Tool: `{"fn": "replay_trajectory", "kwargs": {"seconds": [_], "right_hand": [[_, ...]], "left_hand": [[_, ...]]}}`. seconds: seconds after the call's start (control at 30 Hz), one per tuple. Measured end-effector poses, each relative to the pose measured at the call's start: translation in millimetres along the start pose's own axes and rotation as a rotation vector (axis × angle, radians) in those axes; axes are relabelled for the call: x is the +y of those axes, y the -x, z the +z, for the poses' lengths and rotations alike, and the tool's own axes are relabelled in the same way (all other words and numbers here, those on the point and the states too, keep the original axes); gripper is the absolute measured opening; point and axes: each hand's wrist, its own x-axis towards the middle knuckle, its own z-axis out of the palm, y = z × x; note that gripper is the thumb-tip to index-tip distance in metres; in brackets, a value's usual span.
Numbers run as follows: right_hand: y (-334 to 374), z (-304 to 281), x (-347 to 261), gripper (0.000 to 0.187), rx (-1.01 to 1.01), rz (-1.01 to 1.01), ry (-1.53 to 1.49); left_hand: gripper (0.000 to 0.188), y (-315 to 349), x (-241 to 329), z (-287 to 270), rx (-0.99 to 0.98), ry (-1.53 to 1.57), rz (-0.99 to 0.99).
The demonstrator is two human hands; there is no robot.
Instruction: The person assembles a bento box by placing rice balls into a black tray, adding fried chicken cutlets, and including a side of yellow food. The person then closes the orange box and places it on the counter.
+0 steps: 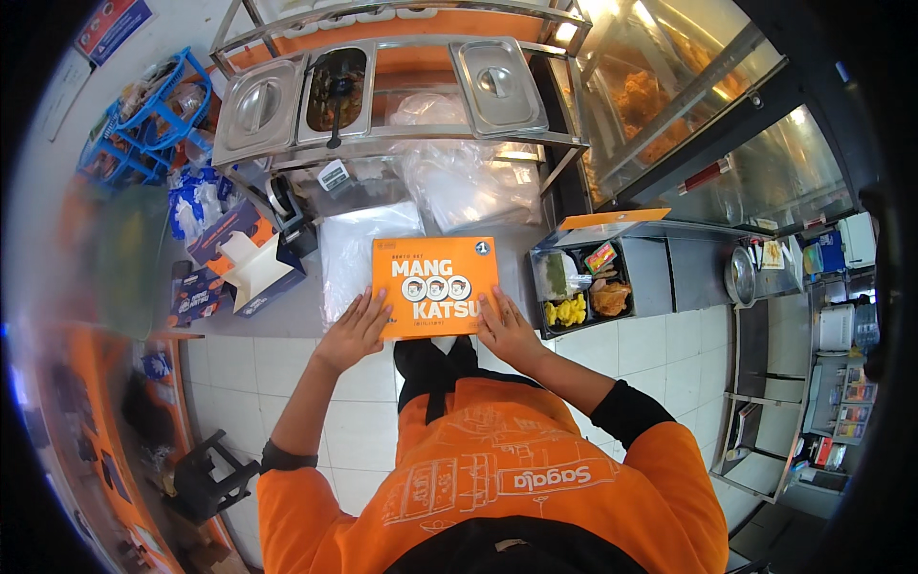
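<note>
An orange cardboard meal box (pixel 435 247), closed and with white print and small round face drawings on its lid, lies at the counter's front edge. My left hand (pixel 359 330) grips its left side, fingers along the lid's edge. Against the right side presses my right hand (pixel 507 330), so the box sits between both hands. To the right stands a similar box with its lid (pixel 612 221) raised. Its black tray (pixel 626 258) holds a fried piece (pixel 610 299), yellow food (pixel 566 310) and a clear-wrapped portion (pixel 555 275).
Clear plastic bags (pixel 349 253) lie beneath and behind the box. Folded dark-blue cartons (pixel 256 263) and a tape dispenser (pixel 287 206) are on the left. Steel food pans (pixel 256 107) sit on a rack behind; a glass display case (pixel 669 96) stands back right. A black stool (pixel 215 474) is behind left.
</note>
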Motion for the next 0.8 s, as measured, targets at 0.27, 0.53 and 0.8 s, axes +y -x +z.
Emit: {"fn": "replay_trajectory", "kwargs": {"seconds": [0.27,0.53,0.8], "right_hand": [[4,4,-8,0.017,-0.083,0.075,-0.025],[3,-4,-1,0.017,-0.09,0.076,-0.13],[5,-8,5,0.014,-0.086,0.079,-0.175]], "left_hand": [[0.071,2,21,-15,0.165,0.439,-0.271],[0.062,-16,68,-9,0.161,1.382,-1.44],[0.068,-23,69,-28,0.02,1.36,-1.487]]}}
